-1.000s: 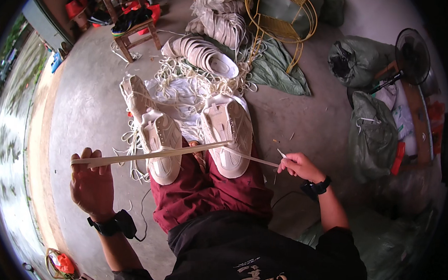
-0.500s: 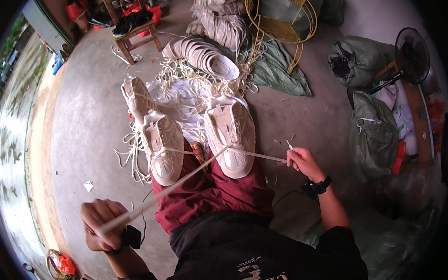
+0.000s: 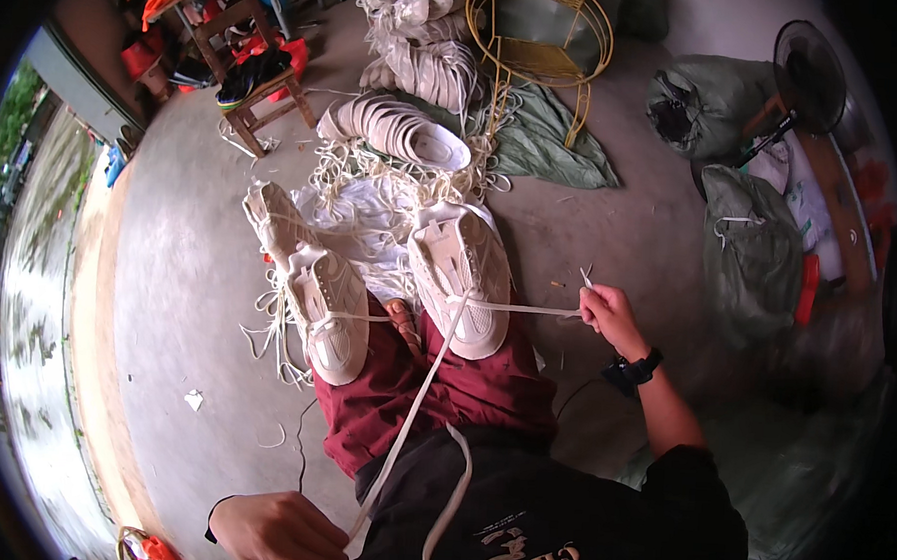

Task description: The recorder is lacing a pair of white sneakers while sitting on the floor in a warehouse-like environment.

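Observation:
On my right knee rests a beige-white sneaker, toe toward me. A pale flat shoelace passes through its eyelets near the toe. My right hand is closed on one end, pulled out taut to the right, its tip sticking up past the fingers. Down at the lower left, my left hand is closed round the other side of the lace; its fingertips are partly hidden. A loose stretch of lace loops over my black shirt. A second sneaker sits on my left knee, with a lace across its front.
Beyond my knees lie a heap of loose laces and a row of nested shoe uppers. A yellow round-framed chair and wooden chair stand farther back. Green sacks and a fan are on the right.
My left hand has moved down and toward my body, drawing the lace into a steeper line. A loose lace stretch now shows over my shirt. My right hand stays nearly in place.

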Available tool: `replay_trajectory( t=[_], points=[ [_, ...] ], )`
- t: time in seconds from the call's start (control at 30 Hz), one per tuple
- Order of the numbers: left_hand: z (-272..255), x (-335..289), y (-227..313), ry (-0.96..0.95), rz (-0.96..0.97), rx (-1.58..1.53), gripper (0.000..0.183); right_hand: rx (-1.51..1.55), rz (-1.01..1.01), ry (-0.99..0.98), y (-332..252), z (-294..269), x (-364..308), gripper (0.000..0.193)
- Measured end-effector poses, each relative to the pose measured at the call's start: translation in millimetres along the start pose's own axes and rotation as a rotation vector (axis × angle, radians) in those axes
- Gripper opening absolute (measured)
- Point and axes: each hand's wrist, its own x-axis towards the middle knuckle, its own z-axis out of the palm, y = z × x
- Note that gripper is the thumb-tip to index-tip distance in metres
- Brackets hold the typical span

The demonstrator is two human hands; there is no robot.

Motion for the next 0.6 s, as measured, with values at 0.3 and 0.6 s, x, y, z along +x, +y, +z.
replay_trajectory(
  t=[0.3, 0.6],
  points=[
    [-19.1, -47.4, -25.1, 1.801, -0.234, 0.226, 0.026, 0.345, -0.093, 0.189, 0.4, -16.6, -15.2, 0.026],
    [-48.6, -111.9, -110.6, 1.739, -0.75, 0.782, 0.044, 0.191, -0.203, -0.076, -22.0, -1.8, -15.3, 0.024]
  ],
)
